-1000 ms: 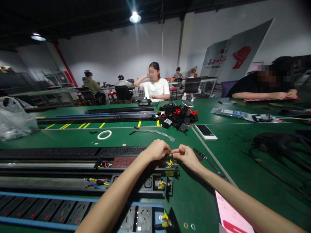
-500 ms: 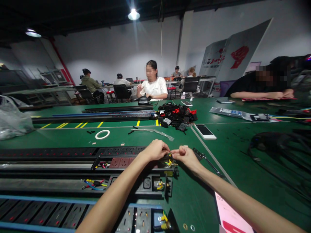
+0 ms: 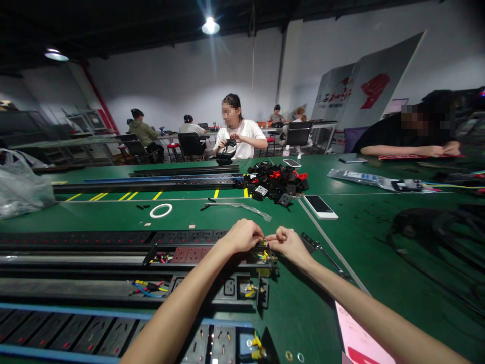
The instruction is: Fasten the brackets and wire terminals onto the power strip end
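At the right end of a long black power strip (image 3: 185,236), both hands meet fingertip to fingertip. My left hand (image 3: 244,236) is closed in a pinch, and my right hand (image 3: 287,243) pinches from the other side. Whatever lies between the fingertips is too small to make out. Just below them, yellow wires (image 3: 266,257) show at the open end of a strip with reddish-brown sockets (image 3: 187,254). Nearer stands another strip with a black socket (image 3: 229,286) and an end plate (image 3: 262,291). My left forearm hides part of these strips.
A blue-edged strip (image 3: 91,335) lies in front. A screwdriver-like tool (image 3: 329,259) is right of my hand. Beyond are a white phone (image 3: 321,208), a pile of black and red socket parts (image 3: 276,182) and a white ring (image 3: 160,211). Co-workers sit across and to the right.
My hands stay at the strip's end with only slight finger movement. The co-worker across has raised a black part in both hands.
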The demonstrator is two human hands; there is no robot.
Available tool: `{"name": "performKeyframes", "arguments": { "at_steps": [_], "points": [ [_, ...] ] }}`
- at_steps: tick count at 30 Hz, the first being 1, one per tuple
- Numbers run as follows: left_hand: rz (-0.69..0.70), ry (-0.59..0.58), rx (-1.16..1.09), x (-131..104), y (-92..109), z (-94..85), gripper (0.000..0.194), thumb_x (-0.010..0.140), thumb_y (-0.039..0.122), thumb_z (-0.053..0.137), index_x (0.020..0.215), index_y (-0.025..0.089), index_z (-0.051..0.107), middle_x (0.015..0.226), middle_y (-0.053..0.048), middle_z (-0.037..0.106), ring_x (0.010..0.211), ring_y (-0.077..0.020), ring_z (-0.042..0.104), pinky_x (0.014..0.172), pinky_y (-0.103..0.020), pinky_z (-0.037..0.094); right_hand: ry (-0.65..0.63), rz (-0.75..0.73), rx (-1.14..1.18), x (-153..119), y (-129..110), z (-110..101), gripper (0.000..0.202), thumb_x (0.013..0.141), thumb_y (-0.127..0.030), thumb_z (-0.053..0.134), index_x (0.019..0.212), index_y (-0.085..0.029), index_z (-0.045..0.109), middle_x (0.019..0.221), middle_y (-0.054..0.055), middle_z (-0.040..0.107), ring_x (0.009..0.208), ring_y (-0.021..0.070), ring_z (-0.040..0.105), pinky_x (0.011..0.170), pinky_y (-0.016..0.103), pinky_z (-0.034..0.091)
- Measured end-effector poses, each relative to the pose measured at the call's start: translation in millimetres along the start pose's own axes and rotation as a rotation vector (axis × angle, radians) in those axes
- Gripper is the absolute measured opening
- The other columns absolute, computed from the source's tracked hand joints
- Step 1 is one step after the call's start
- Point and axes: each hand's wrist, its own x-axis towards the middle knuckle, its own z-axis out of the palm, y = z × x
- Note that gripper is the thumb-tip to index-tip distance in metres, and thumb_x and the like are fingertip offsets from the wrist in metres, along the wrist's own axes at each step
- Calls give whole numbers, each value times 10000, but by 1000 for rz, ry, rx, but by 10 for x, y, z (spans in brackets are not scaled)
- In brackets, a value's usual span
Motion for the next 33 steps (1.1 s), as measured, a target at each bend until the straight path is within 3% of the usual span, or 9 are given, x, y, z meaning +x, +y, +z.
{"name": "performKeyframes", "arguments": {
  "at_steps": [4, 8, 13, 20, 29, 33],
  "points": [
    [-23, 18, -23, -14, -11, 2, 242, 831, 168, 580, 942, 196, 793, 895, -76, 778, 802, -199, 705, 727, -242, 484, -65, 41, -5, 38, 4, -14, 507, 476, -316, 844, 702, -244, 396, 662, 14, 729, 588, 180, 655, 574, 282, 472],
    [-43, 32, -52, -20, -74, 35, 235, 840, 212, 580, 947, 202, 789, 901, -66, 777, 790, -180, 696, 722, -225, 476, -84, 38, -15, 69, 14, 11, 481, 499, -326, 807, 725, -247, 389, 612, -19, 709, 528, 155, 622, 543, 261, 450],
    [-44, 47, -98, -36, -170, 84, 247, 861, 244, 566, 966, 193, 783, 938, -59, 777, 828, -176, 700, 734, -214, 481, -12, -47, -73, 48, 17, 68, 476, 551, -282, 757, 671, -258, 298, 647, -5, 718, 605, 187, 654, 552, 266, 456],
    [16, 55, -114, -46, -175, 52, 240, 882, 227, 567, 984, 190, 781, 972, -51, 777, 876, -169, 708, 782, -206, 475, 74, -172, -186, 0, 9, 105, 416, 611, -250, 701, 637, -265, 285, 687, 34, 723, 692, 223, 665, 596, 290, 463],
    [-42, 95, -33, -11, -119, 70, 257, 861, 176, 553, 965, 190, 789, 977, -101, 770, 941, -242, 698, 871, -302, 482, 162, -217, -292, 45, 49, 128, 433, 632, -266, 711, 580, -269, 281, 705, 79, 744, 726, 264, 682, 634, 331, 482],
    [-22, 68, -88, -5, -143, 75, 244, 863, 175, 571, 974, 192, 787, 985, -78, 774, 922, -212, 706, 835, -253, 484, 152, -213, -288, 23, 28, 126, 427, 631, -271, 717, 592, -270, 292, 709, 76, 752, 744, 278, 699, 628, 331, 491]
  ]
}}
